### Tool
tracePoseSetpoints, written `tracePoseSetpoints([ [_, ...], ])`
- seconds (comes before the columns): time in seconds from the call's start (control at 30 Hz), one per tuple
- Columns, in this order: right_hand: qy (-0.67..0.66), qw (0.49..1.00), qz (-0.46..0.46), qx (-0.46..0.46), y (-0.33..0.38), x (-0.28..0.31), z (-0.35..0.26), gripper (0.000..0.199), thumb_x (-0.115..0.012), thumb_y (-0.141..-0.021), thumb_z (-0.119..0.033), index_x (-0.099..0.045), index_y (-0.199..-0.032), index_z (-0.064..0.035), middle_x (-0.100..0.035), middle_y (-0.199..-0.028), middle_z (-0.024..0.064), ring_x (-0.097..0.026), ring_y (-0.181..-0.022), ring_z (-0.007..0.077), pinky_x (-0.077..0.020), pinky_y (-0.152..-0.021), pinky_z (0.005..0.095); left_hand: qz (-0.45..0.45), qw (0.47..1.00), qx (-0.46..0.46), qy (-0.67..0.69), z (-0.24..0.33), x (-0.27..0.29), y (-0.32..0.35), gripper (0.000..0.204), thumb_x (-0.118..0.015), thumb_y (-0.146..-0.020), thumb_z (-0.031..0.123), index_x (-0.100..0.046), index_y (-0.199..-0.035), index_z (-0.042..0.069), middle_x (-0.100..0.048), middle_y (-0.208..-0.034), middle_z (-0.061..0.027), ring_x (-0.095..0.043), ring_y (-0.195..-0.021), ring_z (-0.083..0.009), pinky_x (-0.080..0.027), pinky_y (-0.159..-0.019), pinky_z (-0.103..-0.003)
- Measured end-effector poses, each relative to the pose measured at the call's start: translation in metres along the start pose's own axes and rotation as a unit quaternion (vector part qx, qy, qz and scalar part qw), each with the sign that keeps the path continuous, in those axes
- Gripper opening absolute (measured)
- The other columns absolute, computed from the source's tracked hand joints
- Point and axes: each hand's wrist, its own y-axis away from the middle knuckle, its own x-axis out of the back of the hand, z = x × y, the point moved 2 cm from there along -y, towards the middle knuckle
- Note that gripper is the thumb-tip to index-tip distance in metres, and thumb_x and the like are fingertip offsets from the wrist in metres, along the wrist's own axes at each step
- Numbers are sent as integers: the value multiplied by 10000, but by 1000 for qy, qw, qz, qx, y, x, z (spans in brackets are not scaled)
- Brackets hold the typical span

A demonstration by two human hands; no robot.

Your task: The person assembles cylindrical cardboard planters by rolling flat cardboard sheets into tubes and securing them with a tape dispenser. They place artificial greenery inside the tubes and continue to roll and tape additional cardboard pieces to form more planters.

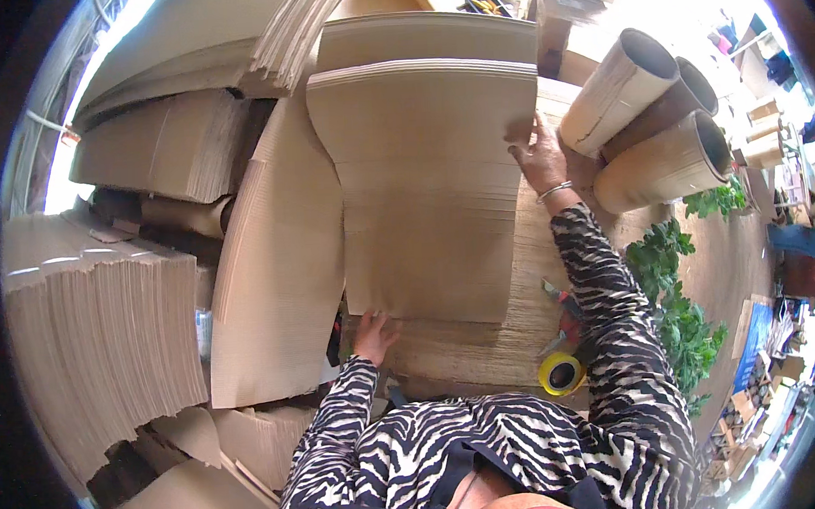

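A flat stack of brown cardboard sheets [427, 181] lies in front of me on the wooden table, its far edges showing several layers. At the near left corner of the stack, my left hand [373, 336] touches the edge with fingers apart, slightly blurred. My right hand [542, 162], with a bangle at the wrist, rests against the stack's right edge. Its thumb reaches over the top sheet while the fingers stretch along the side, and neither appears closed around the cardboard. Another cardboard sheet [281, 278] leans along the left side of the stack.
Thick cardboard tubes [619, 91] stand at the far right, beside green leaves [678, 306]. A yellow tape roll [562, 373] and a red-handled cutting tool [567, 316] lie near my right forearm on the table [457, 357]. Tall cardboard piles [111, 331] crowd the left.
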Motion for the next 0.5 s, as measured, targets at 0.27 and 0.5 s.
tracePoseSetpoints([
  [0.27, -87, 991, 66, -78, 29, -12, -37, 708, -809, -713, -232, -464, -1300, -39, -512, -1297, 194, -558, -1127, 288, -477, -941, 382, 129, 987, 46, 84, -20, 15, -50, 405, -613, -940, 323, -476, -1274, 140, -526, -1174, -47, -540, -1105, -278, -412, -971, -504],
  [0.5, -437, 885, -158, -5, 74, 50, -89, 358, -703, -814, -12, -599, -1156, -19, -670, -1022, 74, -614, -937, 130, -501, -810, 263, 92, 968, 29, 230, -36, 27, -57, 176, -599, -954, 275, -556, -998, 110, -541, -865, -28, -501, -783, -184, -464, -693, -359],
])
